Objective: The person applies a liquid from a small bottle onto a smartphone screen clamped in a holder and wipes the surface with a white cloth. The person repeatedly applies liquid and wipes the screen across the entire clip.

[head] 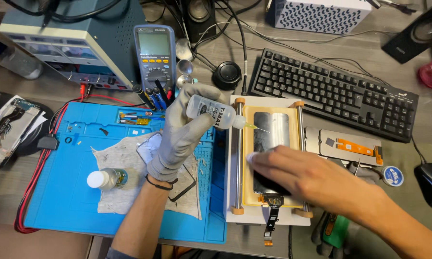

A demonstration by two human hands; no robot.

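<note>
A cluttered grey workbench fills my view, and at its centre stands a white screen-separating fixture with two metal rods and wooden end knobs, my landmark for everything here. On its yellow pad lies a glossy black phone screen, a flex ribbon dangling off the fixture's near edge. My left hand, in a grey knit glove, is closed around a small translucent glue bottle, held almost level just left of the fixture, its fine needle tip reaching over the screen's upper part. My bare right hand lies flat across the screen's lower half, fingers together, pressing what looks like a small white wipe under the fingertips; I cannot tell whether they pinch it or merely press it. Left of the fixture a blue silicone repair mat carries a frayed grey cloth, a second small bottle with a white cap lying on its side, and a dark phone part. Behind the fixture sits a black keyboard; to the rear left of it a blue multimeter leans against a bench power supply. Right of the fixture rests a metal-backed display panel with an orange flex strip, and beyond that a black mouse
</note>
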